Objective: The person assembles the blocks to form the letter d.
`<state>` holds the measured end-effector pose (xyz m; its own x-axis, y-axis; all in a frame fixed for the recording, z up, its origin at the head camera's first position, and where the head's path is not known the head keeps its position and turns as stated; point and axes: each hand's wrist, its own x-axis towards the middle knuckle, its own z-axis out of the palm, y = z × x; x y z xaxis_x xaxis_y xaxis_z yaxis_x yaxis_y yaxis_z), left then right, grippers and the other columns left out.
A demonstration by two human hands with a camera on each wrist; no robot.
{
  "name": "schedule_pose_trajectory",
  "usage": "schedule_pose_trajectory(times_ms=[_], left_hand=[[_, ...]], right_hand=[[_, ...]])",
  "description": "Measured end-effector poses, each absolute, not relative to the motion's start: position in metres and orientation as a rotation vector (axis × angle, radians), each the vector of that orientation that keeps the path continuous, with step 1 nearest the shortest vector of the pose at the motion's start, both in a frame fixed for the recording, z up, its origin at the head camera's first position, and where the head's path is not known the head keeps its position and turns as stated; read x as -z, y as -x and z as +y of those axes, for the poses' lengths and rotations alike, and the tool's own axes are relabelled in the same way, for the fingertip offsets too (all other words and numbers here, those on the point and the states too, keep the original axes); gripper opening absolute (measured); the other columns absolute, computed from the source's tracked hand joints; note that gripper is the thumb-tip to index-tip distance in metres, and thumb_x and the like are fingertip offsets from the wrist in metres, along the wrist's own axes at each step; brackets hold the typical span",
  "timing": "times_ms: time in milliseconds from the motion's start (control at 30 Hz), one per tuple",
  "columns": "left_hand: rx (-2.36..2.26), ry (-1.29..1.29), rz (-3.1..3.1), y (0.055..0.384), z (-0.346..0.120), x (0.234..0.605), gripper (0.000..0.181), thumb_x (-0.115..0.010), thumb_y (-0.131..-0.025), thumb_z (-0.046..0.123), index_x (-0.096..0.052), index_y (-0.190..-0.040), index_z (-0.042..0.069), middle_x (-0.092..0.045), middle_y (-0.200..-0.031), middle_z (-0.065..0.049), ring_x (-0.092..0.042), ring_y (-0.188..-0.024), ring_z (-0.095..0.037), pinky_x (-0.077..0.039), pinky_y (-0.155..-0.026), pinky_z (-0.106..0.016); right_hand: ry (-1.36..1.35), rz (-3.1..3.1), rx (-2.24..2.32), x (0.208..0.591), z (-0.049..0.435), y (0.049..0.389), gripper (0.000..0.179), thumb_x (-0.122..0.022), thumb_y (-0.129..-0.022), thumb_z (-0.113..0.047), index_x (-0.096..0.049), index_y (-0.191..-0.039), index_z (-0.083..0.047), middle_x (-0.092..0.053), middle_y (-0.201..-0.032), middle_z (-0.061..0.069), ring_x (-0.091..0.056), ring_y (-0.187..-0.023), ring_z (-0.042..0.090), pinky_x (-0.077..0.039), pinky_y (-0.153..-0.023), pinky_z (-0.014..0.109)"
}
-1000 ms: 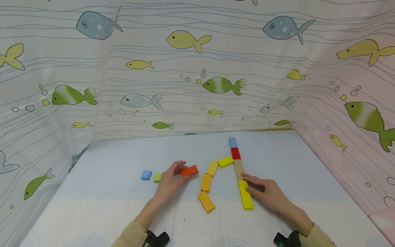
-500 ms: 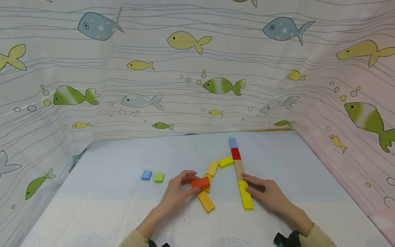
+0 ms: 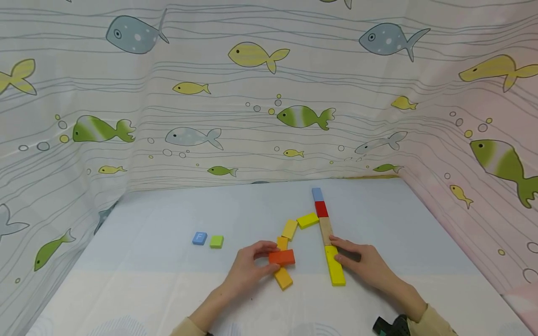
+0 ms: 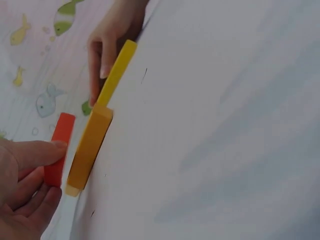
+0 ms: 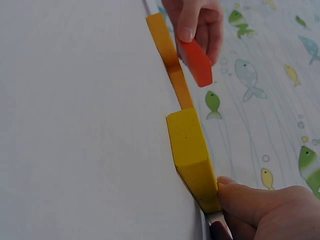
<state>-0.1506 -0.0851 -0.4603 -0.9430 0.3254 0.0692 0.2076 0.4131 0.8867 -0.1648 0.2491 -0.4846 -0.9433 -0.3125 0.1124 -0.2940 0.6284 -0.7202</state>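
Observation:
My left hand (image 3: pixel 245 268) pinches an orange-red block (image 3: pixel 282 257) between thumb and fingers. In the head view the block overlaps the middle of a curved row of orange-yellow blocks; in the left wrist view it is held beside the near orange block (image 4: pixel 90 147). That near orange block (image 3: pixel 283 279) lies at the row's lower end. My right hand (image 3: pixel 370 263) rests against the right side of a straight column. Its thumb touches the long yellow block (image 3: pixel 335 266), and its index fingertip is at the plain wooden block (image 3: pixel 325 230).
A red block (image 3: pixel 321 209) and a light blue block (image 3: pixel 317 194) continue the column toward the back. A yellow block (image 3: pixel 307 220) joins the curved row to it. At left lie a blue block (image 3: pixel 199 238) and a green block (image 3: pixel 216 241). A fish-patterned curtain (image 3: pixel 252 112) stands behind.
My left hand has carried the orange-red block right and toward me, from near the green block to over the curved row. The right hand has stayed in place.

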Motion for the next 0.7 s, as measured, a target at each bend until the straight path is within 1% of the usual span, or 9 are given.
schedule_pose_trajectory(times_ms=[167, 267, 400, 500, 700], left_hand=[[-1.557, -0.523, 2.529, 0.147, -0.078, 0.458, 0.042, -0.078, -0.087, 0.018, -0.064, -0.126, 0.01, -0.071, -0.118, 0.005, -0.065, -0.112, -0.017, -0.053, -0.1, -0.036], [-1.531, -0.535, 2.543, 0.145, -0.075, 0.457, 0.041, -0.078, -0.087, 0.019, -0.065, -0.125, 0.011, -0.071, -0.116, 0.007, -0.066, -0.111, -0.015, -0.053, -0.1, -0.035], [-1.487, -0.533, 2.551, 0.142, -0.07, 0.458, 0.039, -0.079, -0.086, 0.021, -0.067, -0.122, 0.015, -0.072, -0.112, 0.012, -0.065, -0.109, -0.011, -0.052, -0.101, -0.037], [-1.456, -0.559, 2.536, 0.139, -0.066, 0.457, 0.037, -0.08, -0.086, 0.02, -0.068, -0.121, 0.017, -0.072, -0.112, 0.013, -0.064, -0.108, -0.009, -0.052, -0.101, -0.036], [-1.341, -0.639, 2.508, 0.134, -0.06, 0.458, 0.035, -0.079, -0.086, 0.022, -0.069, -0.119, 0.025, -0.068, -0.112, 0.02, -0.061, -0.107, -0.002, -0.05, -0.103, -0.031]], right_hand=[[0.524, 2.801, 1.236, 0.485, 0.25, 0.165, 0.048, -0.066, -0.095, -0.04, -0.059, -0.141, -0.027, -0.057, -0.144, -0.009, -0.049, -0.138, 0.028, -0.044, -0.108, 0.053], [0.523, 2.802, 1.236, 0.485, 0.25, 0.165, 0.048, -0.067, -0.095, -0.04, -0.059, -0.141, -0.027, -0.057, -0.143, -0.009, -0.049, -0.138, 0.028, -0.044, -0.108, 0.053], [0.521, 2.8, 1.239, 0.485, 0.249, 0.165, 0.048, -0.067, -0.095, -0.039, -0.059, -0.141, -0.027, -0.058, -0.143, -0.009, -0.049, -0.138, 0.028, -0.045, -0.107, 0.053], [0.518, 2.801, 1.234, 0.485, 0.249, 0.165, 0.049, -0.067, -0.095, -0.039, -0.058, -0.141, -0.027, -0.058, -0.143, -0.008, -0.049, -0.138, 0.028, -0.045, -0.107, 0.053], [0.513, 2.815, 1.218, 0.484, 0.249, 0.165, 0.049, -0.067, -0.095, -0.039, -0.058, -0.141, -0.027, -0.058, -0.143, -0.008, -0.05, -0.137, 0.029, -0.046, -0.106, 0.053]])
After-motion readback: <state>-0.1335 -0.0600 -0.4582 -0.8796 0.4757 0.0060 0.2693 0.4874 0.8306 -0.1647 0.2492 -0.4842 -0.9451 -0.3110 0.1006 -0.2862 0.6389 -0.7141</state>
